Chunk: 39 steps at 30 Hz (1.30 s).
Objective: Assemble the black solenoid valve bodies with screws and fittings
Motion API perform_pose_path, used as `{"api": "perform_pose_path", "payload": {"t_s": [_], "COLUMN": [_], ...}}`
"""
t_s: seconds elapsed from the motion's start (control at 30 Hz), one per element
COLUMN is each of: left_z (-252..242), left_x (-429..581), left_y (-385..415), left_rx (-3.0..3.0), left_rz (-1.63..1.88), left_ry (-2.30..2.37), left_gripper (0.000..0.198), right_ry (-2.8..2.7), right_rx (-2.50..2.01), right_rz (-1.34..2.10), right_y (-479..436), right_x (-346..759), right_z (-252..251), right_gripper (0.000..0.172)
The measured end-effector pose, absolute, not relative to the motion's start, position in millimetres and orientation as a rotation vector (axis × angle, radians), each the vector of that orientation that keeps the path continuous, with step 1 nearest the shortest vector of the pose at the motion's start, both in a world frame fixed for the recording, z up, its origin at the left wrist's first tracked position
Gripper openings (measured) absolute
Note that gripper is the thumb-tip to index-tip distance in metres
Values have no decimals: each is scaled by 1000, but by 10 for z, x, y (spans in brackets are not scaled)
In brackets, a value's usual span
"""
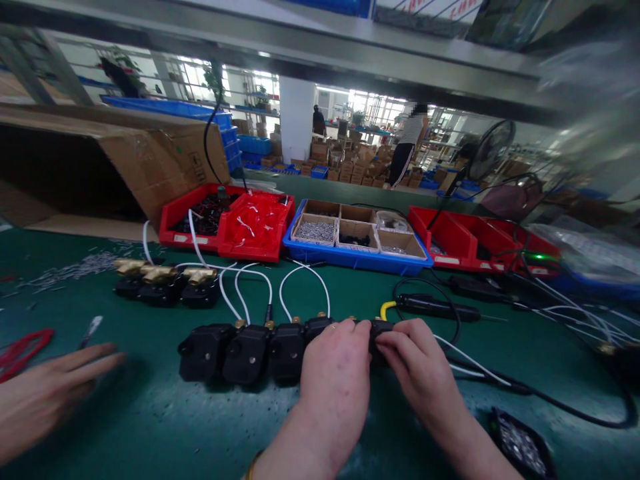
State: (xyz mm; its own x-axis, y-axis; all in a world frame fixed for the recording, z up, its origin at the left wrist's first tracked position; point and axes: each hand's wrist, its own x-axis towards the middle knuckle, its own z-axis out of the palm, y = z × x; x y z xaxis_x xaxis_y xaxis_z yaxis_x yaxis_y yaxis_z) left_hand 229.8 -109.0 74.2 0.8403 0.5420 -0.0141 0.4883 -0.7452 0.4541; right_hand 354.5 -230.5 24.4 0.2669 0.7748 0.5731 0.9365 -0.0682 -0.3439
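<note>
Several black plastic housings [249, 360] with brass fittings on top and white cables stand in a row on the green table. Around a housing near the row's right end my left hand [336, 377] is closed, its fingers bent over the top. My right hand [425, 363] pinches at the right side of the end black housing [381, 328], touching it; whatever its fingertips hold is hidden. Just behind my hands lies a black electric screwdriver [437, 308] with a yellow hook and a thin bit.
A co-worker's hand [55, 393] is at the left beside red-handled pliers [23, 353]. More brass-topped housings [163, 287] stand behind it. Red bins [250, 250] and a blue divided tray [360, 259] line the back. A black dish of screws [523, 447] sits front right.
</note>
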Motion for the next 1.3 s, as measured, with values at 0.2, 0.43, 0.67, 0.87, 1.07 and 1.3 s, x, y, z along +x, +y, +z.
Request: {"api": "perform_pose_path", "payload": {"t_s": [0.2, 0.43, 0.67, 0.87, 1.07, 1.3], "left_z": [726, 751, 753, 676, 649, 624], "left_x": [2310, 2257, 2158, 2125, 2094, 2051], "left_y": [-1079, -1084, -1200, -1305, -1290, -1246], "left_rx": [2565, 2532, 1983, 1771, 1761, 1517], "left_rz": [161, 245, 489, 489, 461, 319], "left_ry": [765, 751, 651, 636, 626, 576], "left_gripper": [35, 41, 22, 22, 19, 25], "right_ry": [-1426, -1214, -768, -610, -572, -758], "right_rx": [-1829, -1839, -1691, -1497, -1437, -1549], "right_rz": [-313, -266, 491, 661, 624, 308], "right_y": [-2319, -2353, -2437, -2433, -2439, -2493], "right_x": [3588, 3556, 3386, 3250, 3150, 3091], "right_z": [168, 284, 483, 536, 558, 602], "right_gripper": [12, 12, 30, 34, 30, 20]}}
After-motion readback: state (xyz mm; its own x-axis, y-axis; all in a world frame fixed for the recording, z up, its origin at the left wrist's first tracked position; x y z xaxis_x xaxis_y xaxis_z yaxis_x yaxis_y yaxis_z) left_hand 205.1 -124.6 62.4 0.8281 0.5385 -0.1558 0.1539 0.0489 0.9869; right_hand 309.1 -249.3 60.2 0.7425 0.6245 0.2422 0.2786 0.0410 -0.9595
